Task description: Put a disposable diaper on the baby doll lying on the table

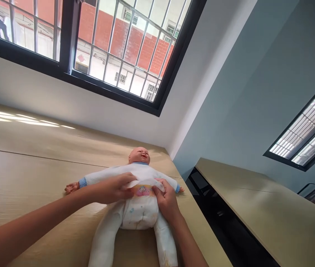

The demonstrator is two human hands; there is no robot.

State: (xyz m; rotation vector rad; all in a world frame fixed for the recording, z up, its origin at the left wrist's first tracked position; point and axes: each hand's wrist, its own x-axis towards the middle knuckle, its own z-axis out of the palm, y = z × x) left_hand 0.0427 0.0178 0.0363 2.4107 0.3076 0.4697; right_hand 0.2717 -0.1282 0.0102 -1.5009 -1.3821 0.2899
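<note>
A baby doll (143, 171) lies on its back on the wooden table, head toward the window, arms spread and legs apart. It wears a white top with blue cuffs. Around its hips is a white diaper (140, 213) with an orange and pink printed band at the waist. My left hand (121, 188) is closed at the left end of that waistband, with thin white material by its fingers. On the other side my right hand (165, 194) pinches the right end of the waistband and the white edge above it.
The doll lies on a light wooden table (35, 178), which meets the wall below a barred window (124, 48). To the right, past a dark gap, stands a second wooden table (257, 207). A second window (304, 129) shows at the far right.
</note>
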